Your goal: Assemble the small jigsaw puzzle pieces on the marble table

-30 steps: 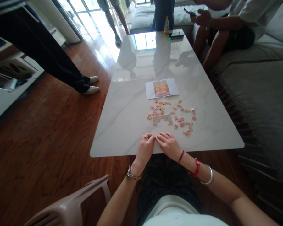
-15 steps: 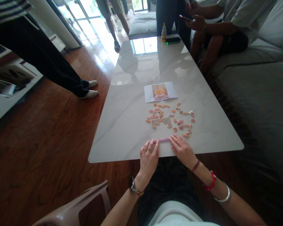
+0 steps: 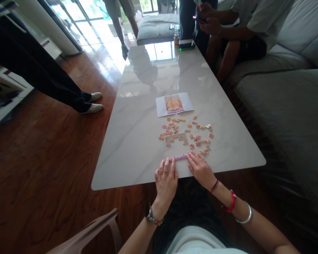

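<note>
From where I stand, the grey sofa (image 3: 286, 106) runs along the right side of the room. Beside it is the counter (image 3: 127, 141), white with grey veining and rounded corners. To the left stands a person in dark trousers (image 3: 42, 67); on the sofa, a seated person (image 3: 235, 30) holds a phone. A plastic chair (image 3: 95, 233) is partly visible at the near left.

Left hand (image 3: 166, 178): laid on the counter's near edge, fingers spread and unclenched, fingertips touching the left end of a narrow pink-purple strip (image 3: 180, 158). Right hand (image 3: 201, 168): fingers extended together, unclenched, resting over the strip's right end. The strip lies flat between them, close to the near edge.

Beyond the strip, a creased sheet (image 3: 175, 104) bears a printed picture in orange and yellow. Between sheet and strip is a partly joined puzzle section (image 3: 176, 138), its near edge ragged. Loose puzzle pieces (image 3: 192, 146), mostly pink and orange, are scattered to its left, right and far side; one white piece (image 3: 208, 126) lies at the right.
</note>
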Demonstrator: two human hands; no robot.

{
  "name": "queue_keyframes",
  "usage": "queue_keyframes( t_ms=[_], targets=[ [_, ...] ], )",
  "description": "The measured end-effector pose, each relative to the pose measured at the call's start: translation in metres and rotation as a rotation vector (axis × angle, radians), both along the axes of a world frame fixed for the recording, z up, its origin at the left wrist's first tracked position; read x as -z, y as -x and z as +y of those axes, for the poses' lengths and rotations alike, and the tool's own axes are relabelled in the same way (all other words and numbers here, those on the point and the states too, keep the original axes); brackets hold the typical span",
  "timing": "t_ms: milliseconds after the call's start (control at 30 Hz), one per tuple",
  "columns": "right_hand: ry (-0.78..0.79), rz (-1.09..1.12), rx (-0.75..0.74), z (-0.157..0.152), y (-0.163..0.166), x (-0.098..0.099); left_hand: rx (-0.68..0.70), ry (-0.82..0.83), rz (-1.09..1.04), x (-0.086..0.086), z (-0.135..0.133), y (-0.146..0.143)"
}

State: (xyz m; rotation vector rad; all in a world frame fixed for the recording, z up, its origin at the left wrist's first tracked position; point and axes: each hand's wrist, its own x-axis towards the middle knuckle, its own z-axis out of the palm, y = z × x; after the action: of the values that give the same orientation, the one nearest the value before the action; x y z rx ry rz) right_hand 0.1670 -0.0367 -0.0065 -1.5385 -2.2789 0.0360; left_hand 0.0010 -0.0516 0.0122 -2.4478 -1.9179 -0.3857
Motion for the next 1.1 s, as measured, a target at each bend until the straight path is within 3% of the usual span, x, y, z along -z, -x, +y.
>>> queue_keyframes(
  t_ms=[367, 600, 767, 933, 1100],
  targets=[
    [0.009, 0.058, 0.003, 0.000, -0.002, -0.001, -0.001, 0.005, -0.025, -0.003, 0.001, 0.000],
    [0.031, 0.241, -0.001, 0.001, -0.006, -0.008, -0.024, 0.135, -0.168, -0.007, 0.010, 0.009],
    [-0.093, 0.399, 0.278, 0.025, -0.062, -0.035, -0.024, 0.227, -0.322, -0.006, 0.028, 0.024],
    [-0.083, 0.364, 0.359, 0.052, -0.108, -0.047, 0.054, 0.140, -0.305, -0.011, 0.036, 0.016],
    [0.078, 0.278, 0.180, 0.064, -0.082, -0.034, 0.266, 0.056, -0.149, -0.009, 0.025, -0.011]
  ],
)
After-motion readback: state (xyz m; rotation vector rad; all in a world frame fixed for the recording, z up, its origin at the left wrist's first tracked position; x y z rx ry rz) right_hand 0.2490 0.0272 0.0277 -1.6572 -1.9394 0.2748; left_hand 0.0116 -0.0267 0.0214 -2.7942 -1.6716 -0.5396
